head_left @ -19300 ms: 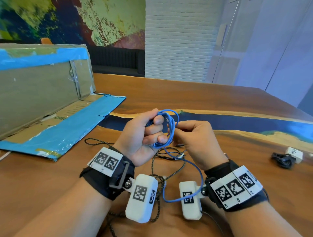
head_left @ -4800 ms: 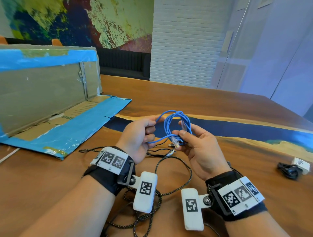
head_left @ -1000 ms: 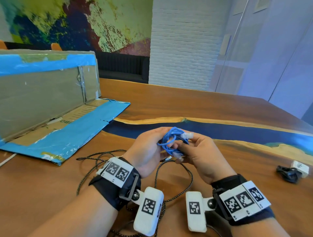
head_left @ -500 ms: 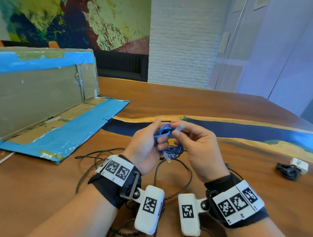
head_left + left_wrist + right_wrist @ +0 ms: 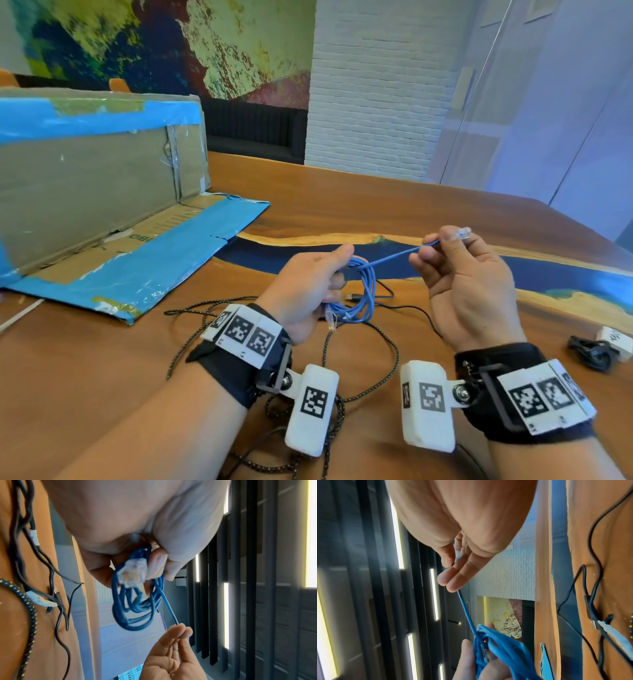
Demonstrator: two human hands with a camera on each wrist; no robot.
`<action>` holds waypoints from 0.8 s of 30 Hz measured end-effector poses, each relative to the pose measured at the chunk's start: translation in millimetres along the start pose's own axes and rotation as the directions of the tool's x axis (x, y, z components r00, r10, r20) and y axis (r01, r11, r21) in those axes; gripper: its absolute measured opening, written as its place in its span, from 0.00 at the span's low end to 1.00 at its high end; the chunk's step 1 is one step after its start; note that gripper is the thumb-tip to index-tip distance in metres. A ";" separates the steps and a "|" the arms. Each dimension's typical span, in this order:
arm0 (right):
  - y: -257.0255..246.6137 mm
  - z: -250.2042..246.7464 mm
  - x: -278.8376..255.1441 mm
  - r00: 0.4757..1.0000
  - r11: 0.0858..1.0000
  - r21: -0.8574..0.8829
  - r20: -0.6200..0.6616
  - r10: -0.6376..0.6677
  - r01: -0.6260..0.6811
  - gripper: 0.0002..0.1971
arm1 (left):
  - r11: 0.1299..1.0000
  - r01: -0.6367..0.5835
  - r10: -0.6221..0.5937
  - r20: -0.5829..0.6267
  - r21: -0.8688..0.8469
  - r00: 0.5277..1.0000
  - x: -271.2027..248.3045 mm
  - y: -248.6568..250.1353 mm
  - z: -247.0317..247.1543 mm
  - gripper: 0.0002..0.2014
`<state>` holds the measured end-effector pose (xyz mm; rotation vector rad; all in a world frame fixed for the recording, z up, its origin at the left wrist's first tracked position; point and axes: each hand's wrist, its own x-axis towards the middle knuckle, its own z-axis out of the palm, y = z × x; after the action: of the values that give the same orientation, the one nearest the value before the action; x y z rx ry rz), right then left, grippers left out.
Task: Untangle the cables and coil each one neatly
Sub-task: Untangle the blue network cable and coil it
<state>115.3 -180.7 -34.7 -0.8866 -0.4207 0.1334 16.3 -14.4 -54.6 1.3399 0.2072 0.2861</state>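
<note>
A blue network cable (image 5: 364, 291) is wound into a small coil, and my left hand (image 5: 308, 291) grips that coil (image 5: 135, 601) above the table. One clear plug (image 5: 133, 573) hangs from the coil below my fingers. My right hand (image 5: 455, 274) pinches the cable's other end near its clear plug (image 5: 463, 233), and a straight blue strand (image 5: 465, 609) runs taut from there back to the coil (image 5: 501, 649). A braided black-and-yellow cable (image 5: 383, 363) and a thin black cable (image 5: 411, 308) lie loose on the wood under my hands.
An opened cardboard box (image 5: 96, 192) with blue tape lies on the left of the wooden table (image 5: 359, 205). A small black bundle (image 5: 591, 353) beside a white block (image 5: 616, 342) sits at the right edge. A blue resin strip (image 5: 548, 270) crosses the tabletop.
My right hand has pulled the plug end out to the right and up, away from the coil, stretching a straight strand. The left hand keeps hold of the coil.
</note>
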 end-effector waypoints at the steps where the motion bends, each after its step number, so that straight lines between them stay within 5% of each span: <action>1: -0.5 -0.1 0.6 1.000 1.000 0.007 0.010 -0.008 0.008 0.08 | 1.000 -0.006 0.006 0.001 0.003 1.000 0.0 -0.2 0.0 0.17; 8: 0.7 -12.1 7.1 0.997 0.992 -0.101 -0.051 0.066 -0.071 0.04 | 0.995 -0.048 0.047 0.005 0.093 0.999 0.7 0.1 2.8 0.16; 11: 7.2 -15.0 4.9 0.993 0.964 -0.237 -0.010 0.120 -0.119 0.14 | 0.992 -0.081 0.086 -0.054 0.095 0.995 4.8 1.3 -5.2 0.14; 21: 14.8 -3.4 -8.5 0.990 0.897 -0.428 0.123 -0.061 0.109 0.09 | 0.992 -0.103 0.114 -0.180 0.066 0.977 7.9 -2.0 -6.7 0.18; 24: 15.9 -2.1 -11.4 0.975 0.789 -0.580 0.191 -0.112 0.204 0.10 | 0.992 -0.106 0.117 -0.196 0.066 0.974 9.5 -5.1 -4.6 0.15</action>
<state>106.7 -175.4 -51.6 -1.4683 -0.6956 -0.1021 24.3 -8.1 -60.4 1.3801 0.3107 0.5141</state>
